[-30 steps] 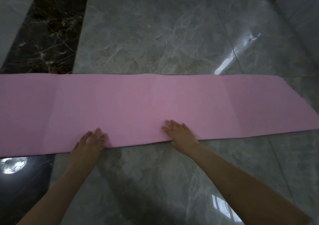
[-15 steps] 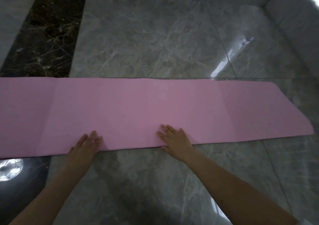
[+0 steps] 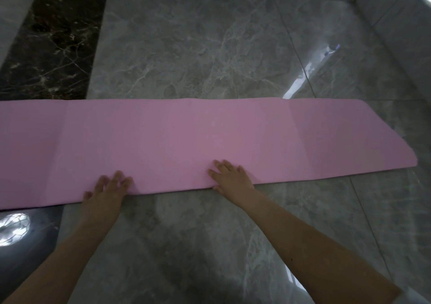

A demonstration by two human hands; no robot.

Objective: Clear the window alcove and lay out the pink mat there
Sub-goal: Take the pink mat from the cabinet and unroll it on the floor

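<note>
a long pink mat (image 3: 186,145) is laid flat on grey marble floor (image 3: 198,47); its near edge is pressed by left hand (image 3: 105,191) and right hand (image 3: 231,177), fingers straight, nothing gripped.

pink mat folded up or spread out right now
Spread out. The pink mat lies flat across the grey marble floor, faint fold creases showing; its left end runs out of frame. Both hands press its near edge.
</note>
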